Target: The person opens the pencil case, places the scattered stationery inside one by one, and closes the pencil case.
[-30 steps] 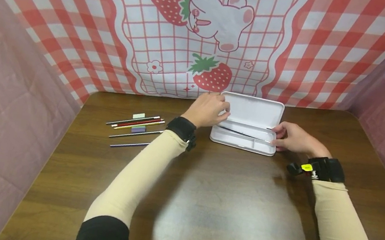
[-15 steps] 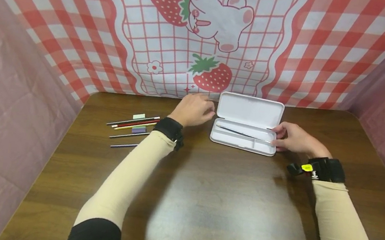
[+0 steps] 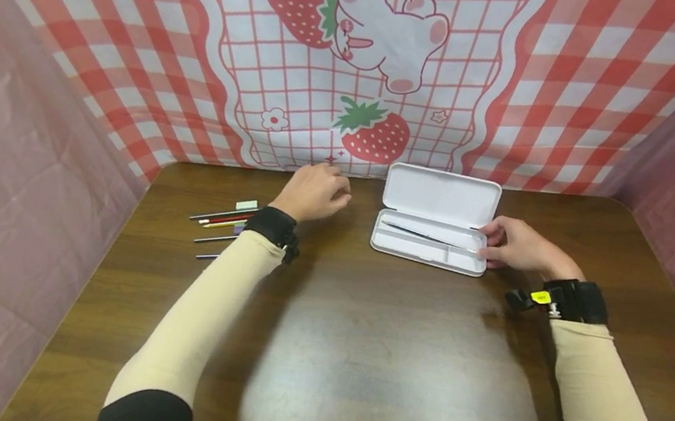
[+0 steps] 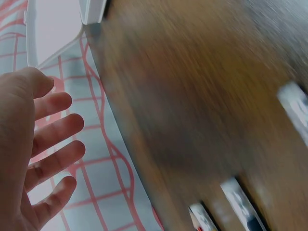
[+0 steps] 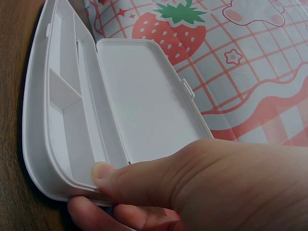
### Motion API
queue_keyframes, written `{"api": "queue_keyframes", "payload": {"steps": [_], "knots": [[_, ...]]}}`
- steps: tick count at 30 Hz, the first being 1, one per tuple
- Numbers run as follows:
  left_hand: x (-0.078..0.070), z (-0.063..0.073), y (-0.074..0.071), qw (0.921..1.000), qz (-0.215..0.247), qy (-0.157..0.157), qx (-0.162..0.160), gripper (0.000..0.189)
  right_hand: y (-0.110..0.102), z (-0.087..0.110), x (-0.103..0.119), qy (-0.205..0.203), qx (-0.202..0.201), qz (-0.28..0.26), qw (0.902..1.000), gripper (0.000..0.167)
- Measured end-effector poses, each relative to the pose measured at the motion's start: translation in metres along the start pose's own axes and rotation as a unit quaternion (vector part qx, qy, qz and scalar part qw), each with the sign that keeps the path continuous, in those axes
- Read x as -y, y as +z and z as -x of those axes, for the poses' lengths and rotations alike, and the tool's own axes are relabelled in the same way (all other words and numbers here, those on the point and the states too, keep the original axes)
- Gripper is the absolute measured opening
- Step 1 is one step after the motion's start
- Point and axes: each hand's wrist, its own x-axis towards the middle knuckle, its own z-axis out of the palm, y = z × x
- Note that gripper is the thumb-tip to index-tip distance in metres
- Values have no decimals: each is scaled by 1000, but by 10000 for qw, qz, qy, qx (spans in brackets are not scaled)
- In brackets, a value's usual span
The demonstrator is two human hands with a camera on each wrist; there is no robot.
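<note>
A white pencil case (image 3: 410, 248) lies with its lid (image 3: 441, 195) raised at the back of the table. My right hand (image 3: 519, 245) grips its right end; in the right wrist view the thumb (image 5: 130, 180) lies over the rim and the other fingers are on the outside. One dark pencil (image 3: 424, 236) lies slantwise inside the case. My left hand (image 3: 314, 191) is left of the case, empty, its fingers (image 4: 60, 125) spread and slightly bent. Beyond the left wrist are several pencils (image 3: 223, 214), partly hidden by the forearm.
A pale eraser (image 3: 246, 205) lies behind the pencils, and a purple-and-green one (image 3: 239, 227) among them shows only partly. A strawberry-patterned checked cloth (image 3: 302, 90) hangs close behind the case. Pink cloth (image 3: 9, 193) hangs at the left side and another at the right.
My left hand has moved left, away from the pencil case and toward the pencils, its forearm now covering more of them. The right hand keeps its grip on the case's end.
</note>
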Motion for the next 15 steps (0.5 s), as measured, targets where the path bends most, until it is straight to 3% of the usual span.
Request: {"api": "queue_keyframes", "payload": {"steps": [15], "knots": [[30, 27, -5, 9996, 10, -281, -5, 24, 1, 0, -2, -39, -26, -27, 10000, 47]]}}
